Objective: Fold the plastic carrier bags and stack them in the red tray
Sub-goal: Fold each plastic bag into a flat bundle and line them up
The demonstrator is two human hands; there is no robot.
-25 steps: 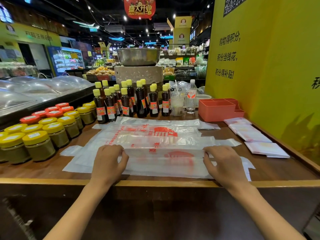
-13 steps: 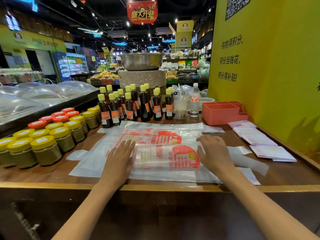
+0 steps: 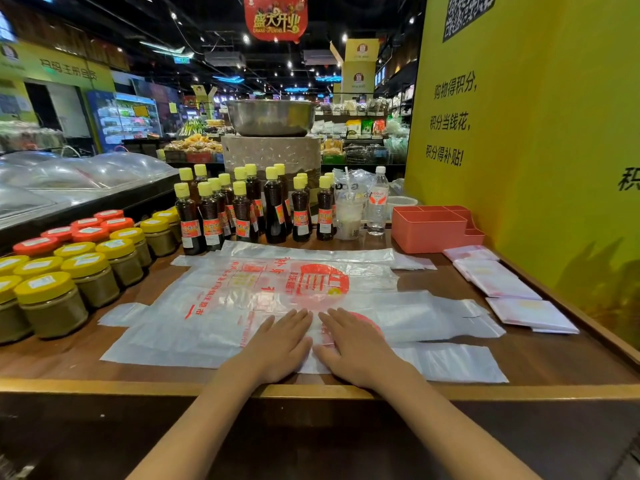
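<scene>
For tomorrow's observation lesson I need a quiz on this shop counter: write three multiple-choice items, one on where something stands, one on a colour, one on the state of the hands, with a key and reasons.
1. Where does the red tray stand?
A. at the back right of the counter, beside the yellow wall
B. among the jars on the left
C. at the front edge, under the hands

2. What colour are the caps of the dark sauce bottles?
A. blue
B. yellow
C. black

3. How do the hands lie?
A. both lifted clear of the counter
B. both clenched round a bottle
C. both flat, side by side on the carrier bag

Key: 1 A, the tray sits right of the water bottle, against the wall. 2 B, every cap is yellow. 3 C, the left hand and right hand press with straight fingers on the carrier bag.
</scene>
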